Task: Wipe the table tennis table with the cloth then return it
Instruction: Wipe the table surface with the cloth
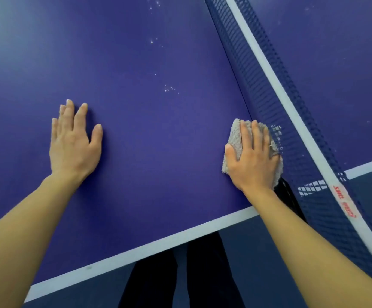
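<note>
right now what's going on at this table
A person is wiping a blue table tennis table. The right hand presses flat on a bunched grey terry cloth right beside the net, near the white side line. The left hand rests flat on the bare surface, holding nothing. Small white specks show on the surface farther out, so the wiping looks unfinished.

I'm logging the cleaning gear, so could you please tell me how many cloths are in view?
1. The grey cloth lies on the table beside the net, pressed under the right hand; others may sit out of frame.
</note>
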